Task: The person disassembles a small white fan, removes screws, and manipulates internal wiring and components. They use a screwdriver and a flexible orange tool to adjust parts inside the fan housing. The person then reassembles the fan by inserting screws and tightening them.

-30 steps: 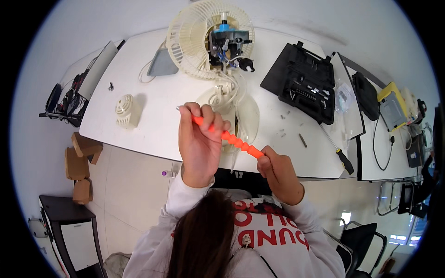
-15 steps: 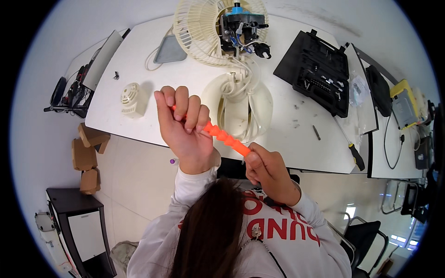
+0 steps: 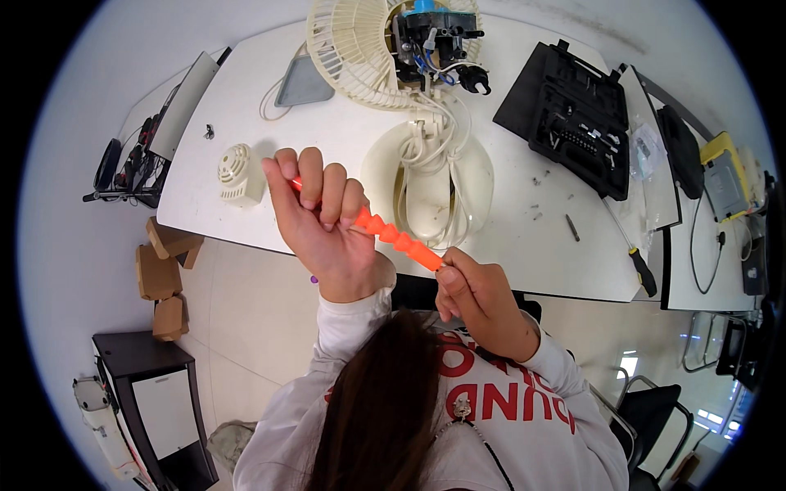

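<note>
White tabletop [image 3: 327, 131], left grip [image 3: 323, 225] around orange rod [image 3: 399, 238], right grip [image 3: 481, 303] pinching it

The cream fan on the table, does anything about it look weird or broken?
Yes. The fan has its dark inner machinery bare, with blue wires showing; normally that would be closed in. Small loose bits lie scattered on the table, right of its base. I can't see any clear break.

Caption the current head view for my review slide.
Left hand grips an orange ribbed rod, right hand at its near end; fan and open toolbox on the table beyond.
</note>
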A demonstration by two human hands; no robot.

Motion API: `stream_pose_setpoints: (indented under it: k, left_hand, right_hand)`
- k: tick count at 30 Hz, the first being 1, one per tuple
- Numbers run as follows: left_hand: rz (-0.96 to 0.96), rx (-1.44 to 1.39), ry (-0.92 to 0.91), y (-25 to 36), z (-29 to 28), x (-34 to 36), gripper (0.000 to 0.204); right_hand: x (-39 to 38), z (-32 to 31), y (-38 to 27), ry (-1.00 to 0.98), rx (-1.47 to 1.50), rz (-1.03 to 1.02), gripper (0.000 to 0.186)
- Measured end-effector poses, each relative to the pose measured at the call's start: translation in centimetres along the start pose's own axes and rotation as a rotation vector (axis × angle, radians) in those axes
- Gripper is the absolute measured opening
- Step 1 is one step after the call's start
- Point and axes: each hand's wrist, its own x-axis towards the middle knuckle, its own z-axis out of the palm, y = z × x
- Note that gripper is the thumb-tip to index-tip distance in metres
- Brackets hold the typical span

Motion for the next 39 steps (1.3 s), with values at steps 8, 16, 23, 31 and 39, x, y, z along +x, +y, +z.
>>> stream_pose_setpoints:
  k: [8, 16, 23, 31, 39]
  left_hand:
    - [-0.034, 0.029, 0.001, 0.4, 0.2, 0.2, 0.028]
    - [-0.026, -0.070, 0.028, 0.5, -0.1, 0.3, 0.028]
    - [-0.046, -0.098, -0.017, 0.8, 0.2, 0.5, 0.028]
    - [-0.034, -0.023, 0.029, 0.9, 0.4, 0.5, 0.030]
    - [-0.094, 0.196, -0.027, 0.1, 1.2, -0.2, 0.047]
  right_hand:
    - [-0.1, 0.1, 0.2, -0.008, -0.027, 0.000, 0.028]
    - [-0.1, 0.3, 0.0, 0.185, -0.509, -0.220, 0.021]
    - [-0.4, 0.4, 0.2, 0.147, -0.398, -0.158, 0.020]
    - [-0.4, -0.3, -0.6, -0.008, -0.224, 0.038, 0.021]
    - [-0.2, -0.4, 0.9, -0.153, 0.052, 0.119, 0.026]
